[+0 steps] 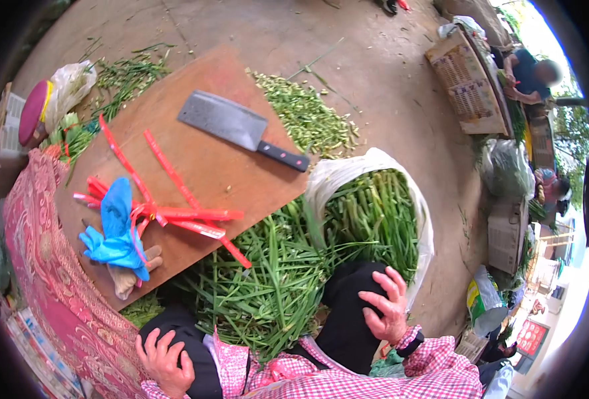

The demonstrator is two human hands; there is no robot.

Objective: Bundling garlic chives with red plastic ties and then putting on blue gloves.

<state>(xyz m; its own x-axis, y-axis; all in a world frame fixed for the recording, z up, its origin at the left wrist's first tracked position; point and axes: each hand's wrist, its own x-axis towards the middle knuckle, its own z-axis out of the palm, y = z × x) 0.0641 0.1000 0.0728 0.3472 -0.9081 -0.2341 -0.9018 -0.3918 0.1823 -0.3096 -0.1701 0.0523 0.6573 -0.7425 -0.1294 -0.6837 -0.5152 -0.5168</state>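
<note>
My left hand (pixel 166 360) rests on my left knee, fingers spread, with nothing in it. On the other knee lies my right hand (pixel 385 305), its fingers apart and slightly curled. Between my legs is a heap of long green leaf vegetables (pixel 269 279). A white sack (pixel 424 219) stuffed with bundled green stalks (pixel 374 219) leans at the right knee. Before me, a brown wooden board (pixel 195 164) bears a cleaver (pixel 224 119) with a black handle (pixel 283 156). Red printed strips (pixel 175 214), a blue rubber glove (pixel 117 229) and a beige glove (pixel 121 282) lie at its near left.
Cut stalk ends (pixel 304 112) and green trimmings (pixel 132 75) litter the floor. At left stand a round maroon stool top (pixel 34 113) and a patterned red cloth (pixel 70 269). Far right, a person (pixel 526 75) handles greens behind a crate (pixel 466 87); other people sit farther along.
</note>
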